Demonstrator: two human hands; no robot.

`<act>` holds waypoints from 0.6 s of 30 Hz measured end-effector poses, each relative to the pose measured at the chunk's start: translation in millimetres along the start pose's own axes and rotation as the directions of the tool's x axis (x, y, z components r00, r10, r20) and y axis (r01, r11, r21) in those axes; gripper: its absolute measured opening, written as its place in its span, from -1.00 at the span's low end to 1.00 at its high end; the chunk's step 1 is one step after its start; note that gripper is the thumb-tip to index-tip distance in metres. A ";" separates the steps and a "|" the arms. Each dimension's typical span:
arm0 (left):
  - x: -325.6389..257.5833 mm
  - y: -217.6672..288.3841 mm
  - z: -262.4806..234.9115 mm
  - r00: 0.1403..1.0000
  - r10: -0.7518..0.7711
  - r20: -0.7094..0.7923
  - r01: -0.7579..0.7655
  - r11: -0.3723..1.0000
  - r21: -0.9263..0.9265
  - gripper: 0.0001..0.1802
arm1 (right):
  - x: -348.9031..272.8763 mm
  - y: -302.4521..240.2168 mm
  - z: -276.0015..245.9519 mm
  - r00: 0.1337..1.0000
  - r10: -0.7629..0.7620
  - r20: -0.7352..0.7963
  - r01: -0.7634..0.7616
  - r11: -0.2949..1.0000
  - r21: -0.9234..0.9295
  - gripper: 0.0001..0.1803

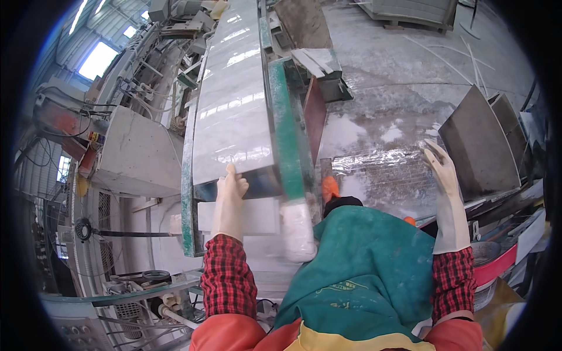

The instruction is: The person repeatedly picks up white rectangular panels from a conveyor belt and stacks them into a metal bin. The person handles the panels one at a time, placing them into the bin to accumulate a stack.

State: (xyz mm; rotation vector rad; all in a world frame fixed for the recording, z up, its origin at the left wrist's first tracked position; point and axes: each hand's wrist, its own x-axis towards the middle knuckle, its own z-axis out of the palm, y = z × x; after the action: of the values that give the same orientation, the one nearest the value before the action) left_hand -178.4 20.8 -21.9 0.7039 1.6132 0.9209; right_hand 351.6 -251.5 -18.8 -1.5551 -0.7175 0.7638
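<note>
**Gloved hands at the stone slab**

At the near end of the long pale stone slab (pixel 231 105), our left hand (pixel 229 196) in a whitish glove lies flat and open, fingers pressed on the slab's edge, gripping nothing. Our right hand (pixel 442 169), gloved alike, hangs open in the air well to the right, fingers spread, holding nothing, above the wet floor (pixel 380 117). We see the slab lying on a green-framed machine bed (pixel 284 128). Beneath us hangs a green apron (pixel 369 269). Dark stone panels (pixel 477 143) lean at the right, just beyond our right hand.
</note>
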 end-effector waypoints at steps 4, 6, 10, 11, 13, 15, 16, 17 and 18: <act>-5.0 7.3 -22.5 0.992 0.070 0.104 -0.095 0.961 0.261 -0.55 | -2.7 0.6 -10.9 1.000 -0.015 -0.028 0.015 1.000 -0.016 -0.52; -2.9 20.1 -29.3 0.980 0.183 0.075 -0.197 0.879 0.434 -0.55 | -2.7 4.0 -21.2 0.999 -0.035 -0.025 0.036 0.999 0.008 -0.53; -18.4 21.8 -22.0 0.718 0.695 0.039 -0.461 0.431 0.776 -0.35 | -3.7 7.9 -26.9 0.996 -0.065 -0.061 0.060 0.996 -0.073 -0.52; -10.7 14.5 -28.7 0.732 0.676 0.091 -0.467 0.400 0.788 -0.30 | -3.0 8.7 -23.7 0.996 -0.075 -0.042 0.071 0.995 -0.076 -0.52; 8.7 -9.8 -33.7 0.761 0.633 0.145 -0.404 0.287 0.869 -0.16 | 4.4 9.6 -15.2 0.996 -0.084 -0.016 0.082 0.991 -0.109 -0.53; 7.6 -17.3 -5.6 0.727 0.654 0.207 -0.420 0.185 0.889 -0.12 | 5.6 26.0 -23.0 0.992 -0.123 -0.036 0.121 0.991 -0.057 -0.55; -6.4 -21.0 15.5 0.649 0.739 0.179 -0.495 0.231 0.838 -0.20 | 7.5 33.8 -34.5 0.999 0.010 -0.054 -0.010 1.000 0.011 -0.56; -15.1 -15.5 39.5 0.652 0.725 0.220 -0.531 0.229 0.816 -0.18 | 14.1 60.1 -55.7 0.992 -0.096 -0.085 0.093 0.995 -0.033 -0.57; -21.1 -23.7 41.8 0.660 0.724 0.199 -0.530 0.261 0.807 -0.18 | 16.5 58.8 -51.5 0.996 -0.079 -0.049 0.076 0.995 -0.065 -0.57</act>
State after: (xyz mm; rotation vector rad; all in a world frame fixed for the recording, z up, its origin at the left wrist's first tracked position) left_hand -132.4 -0.6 -35.6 2.1536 1.9698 0.7293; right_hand 404.2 -275.0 -74.1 -1.5889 -0.7659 0.6462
